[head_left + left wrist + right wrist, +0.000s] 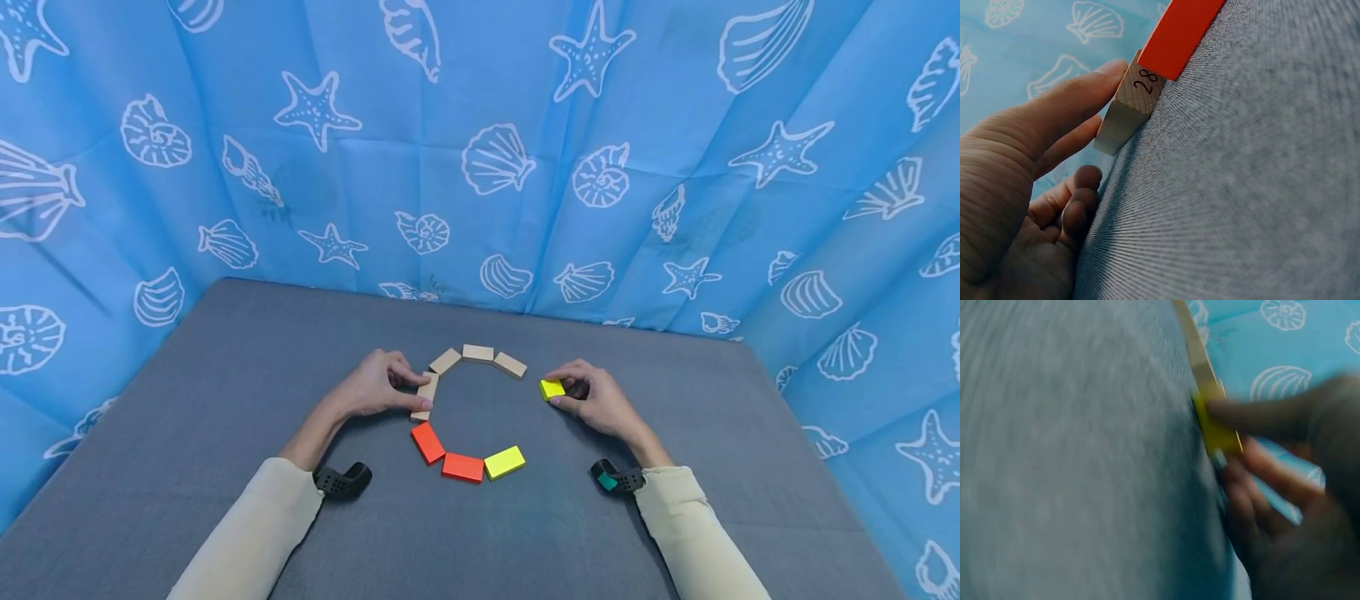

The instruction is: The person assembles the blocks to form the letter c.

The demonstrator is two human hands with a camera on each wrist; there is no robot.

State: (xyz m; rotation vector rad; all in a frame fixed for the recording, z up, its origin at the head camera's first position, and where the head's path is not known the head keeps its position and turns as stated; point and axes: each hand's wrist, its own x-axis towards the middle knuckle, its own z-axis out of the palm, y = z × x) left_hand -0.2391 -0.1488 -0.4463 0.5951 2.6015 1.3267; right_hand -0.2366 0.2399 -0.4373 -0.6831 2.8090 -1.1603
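Small flat blocks stand in an open ring on the grey table. Its far part is plain wood, with a wooden block (477,352) at the top. Two red blocks (462,467) and a yellow block (505,462) form the near side. My left hand (378,385) pinches a plain wooden block (1138,90) at the ring's left, between thumb and fingers. That block bears the number 28 and sits beside a red block (1182,37). On the right, my right hand (596,402) pinches another yellow block (552,389), set apart from the wooden end block (510,364). The right wrist view is blurred.
A grey cloth-covered table (712,517) spreads around the ring. Behind it and at both sides hangs a blue curtain (420,175) with white shells and starfish. Black bands (343,481) sit on both wrists.
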